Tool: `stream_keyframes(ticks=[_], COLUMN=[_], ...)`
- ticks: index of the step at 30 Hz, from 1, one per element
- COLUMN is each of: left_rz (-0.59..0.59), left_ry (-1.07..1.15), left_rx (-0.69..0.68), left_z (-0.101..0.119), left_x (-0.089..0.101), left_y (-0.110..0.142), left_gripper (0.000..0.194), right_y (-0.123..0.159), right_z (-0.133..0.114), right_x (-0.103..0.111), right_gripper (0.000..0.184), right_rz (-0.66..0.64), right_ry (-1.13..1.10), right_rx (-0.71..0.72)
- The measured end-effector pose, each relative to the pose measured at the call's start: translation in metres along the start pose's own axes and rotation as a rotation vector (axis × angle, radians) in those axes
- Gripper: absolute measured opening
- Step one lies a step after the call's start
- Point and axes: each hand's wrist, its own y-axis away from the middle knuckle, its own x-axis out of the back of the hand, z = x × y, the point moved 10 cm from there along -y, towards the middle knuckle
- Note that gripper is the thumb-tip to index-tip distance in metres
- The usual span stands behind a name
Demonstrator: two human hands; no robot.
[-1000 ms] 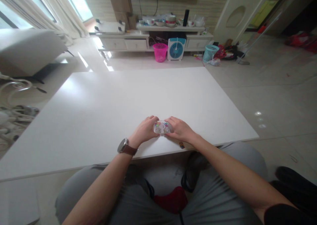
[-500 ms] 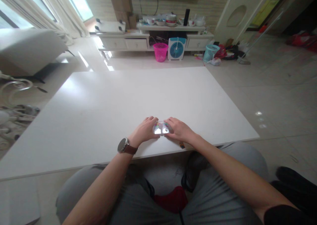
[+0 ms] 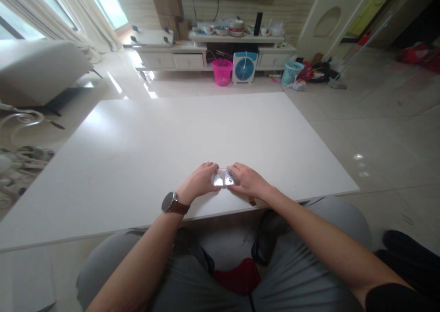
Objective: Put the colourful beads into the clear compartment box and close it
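A small shiny pack (image 3: pixel 224 178) with colourful print and bright glare lies at the near part of the white table (image 3: pixel 192 133). A line runs down its middle; whether it is one piece or two side by side, I cannot tell. My left hand (image 3: pixel 202 178) grips its left end, thumb at the near edge and fingers at the far edge. On the right end my right hand (image 3: pixel 245 180) has the same hold. By my right wrist, near the table's front edge, is a small orange and dark piece (image 3: pixel 252 201), partly hidden by the wrist.
Beyond the table stand a pink basket (image 3: pixel 222 73), a blue and white fan (image 3: pixel 244 68) and a light blue basket (image 3: pixel 292 73). Behind them a white cabinet (image 3: pixel 156 60) carries dishes. A grey sofa (image 3: pixel 37 71) is at the left. My knees are under the table's front edge.
Both hands keep their hold on the shiny pack, with hardly any movement. The whole view has shifted very slightly.
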Motion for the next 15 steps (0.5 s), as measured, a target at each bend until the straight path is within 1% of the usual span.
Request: stream_keyframes(ticks=[15], left_rz=[-0.026], left_ry=[-0.057], left_rx=[0.006], left_z=[0.0008], left_x=[-0.0026], left_y=[0.0000], left_gripper=[0.034], right_y=[-0.0006], right_z=[0.0008], right_x=[-0.0005], right_gripper=[0.043], right_rz=[-0.016], right_ry=[0.016], right_rx=[-0.007])
